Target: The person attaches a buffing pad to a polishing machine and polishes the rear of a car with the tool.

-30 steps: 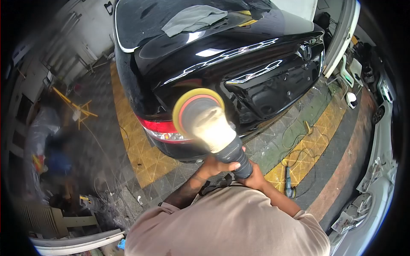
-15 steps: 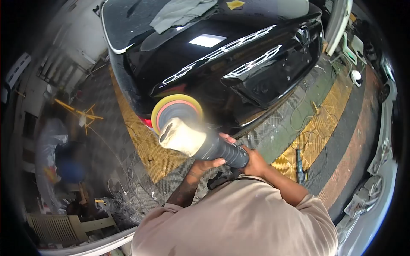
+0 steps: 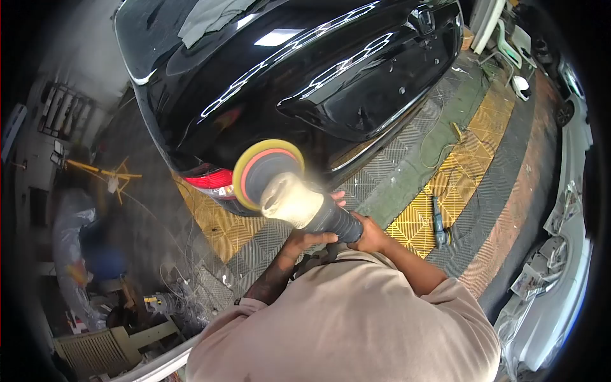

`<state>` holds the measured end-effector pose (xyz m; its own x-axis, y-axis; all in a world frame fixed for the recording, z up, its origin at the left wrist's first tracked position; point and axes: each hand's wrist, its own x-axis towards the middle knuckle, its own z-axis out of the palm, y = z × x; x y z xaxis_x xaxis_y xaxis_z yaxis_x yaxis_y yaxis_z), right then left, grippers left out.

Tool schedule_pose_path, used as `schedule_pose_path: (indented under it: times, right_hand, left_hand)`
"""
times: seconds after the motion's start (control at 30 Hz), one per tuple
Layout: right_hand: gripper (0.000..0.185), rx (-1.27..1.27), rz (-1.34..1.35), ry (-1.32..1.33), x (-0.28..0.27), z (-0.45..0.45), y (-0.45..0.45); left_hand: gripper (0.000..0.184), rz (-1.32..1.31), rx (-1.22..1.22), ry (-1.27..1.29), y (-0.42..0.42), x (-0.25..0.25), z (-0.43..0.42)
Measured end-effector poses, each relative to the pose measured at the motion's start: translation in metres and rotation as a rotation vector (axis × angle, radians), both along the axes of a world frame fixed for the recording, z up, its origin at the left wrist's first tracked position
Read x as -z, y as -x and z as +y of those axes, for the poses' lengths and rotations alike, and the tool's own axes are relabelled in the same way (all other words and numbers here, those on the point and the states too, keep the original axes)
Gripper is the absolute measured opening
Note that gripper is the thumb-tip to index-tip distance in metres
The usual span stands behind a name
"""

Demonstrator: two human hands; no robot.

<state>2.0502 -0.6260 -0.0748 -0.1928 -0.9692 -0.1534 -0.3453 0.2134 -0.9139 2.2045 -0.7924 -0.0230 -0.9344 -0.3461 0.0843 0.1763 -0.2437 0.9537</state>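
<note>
Left hand: bare left hand, curled in a grip, thumb toward the right, fingers partly hidden.
Right hand: bare right hand, closed in a grip, just right of the left one.
Left arm: dark-marked left forearm, slants far and right.
Right arm: bare right forearm, slants far and left.
Wrists: close together, in front of torso.

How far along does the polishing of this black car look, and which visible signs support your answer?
Looks done: possibly the trunk lid, which shows sharp light reflections, though that alone cannot confirm it.
In hand: the left hand and right hand hold the polisher, its pad by the red tail light.
Left: probably that corner; the gray cloth remains on the rear glass.
</note>
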Motion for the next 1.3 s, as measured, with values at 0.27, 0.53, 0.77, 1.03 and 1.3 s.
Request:
schedule_pose_path:
  times: [0.27, 0.53, 0.77, 1.03, 1.3]
  right_hand:
    - [0.065, 0.349, -0.109, 0.184, 0.057, 0.018, -0.019]
    - [0.033, 0.535, -0.21, 0.105, 0.038, -0.015, -0.077]
    - [0.046, 0.426, -0.071, 0.077, 0.032, -0.056, -0.1]
    - [0.048, 0.475, -0.27, 0.044, 0.093, -0.025, -0.136]
    - [0.044, 0.687, -0.5, 0.203, 0.139, -0.007, -0.153]
  left_hand:
    - [0.081, -0.142, -0.085, 0.081, 0.033, 0.039, 0.024]
    - [0.087, -0.139, 0.129, 0.243, 0.005, 0.006, -0.027]
    - [0.073, -0.03, 0.109, 0.208, -0.053, -0.013, -0.066]
    - [0.069, -0.316, 0.177, 0.336, -0.046, 0.036, -0.039]
    - [0.065, -0.529, 0.372, 0.11, 0.014, 0.066, -0.017]
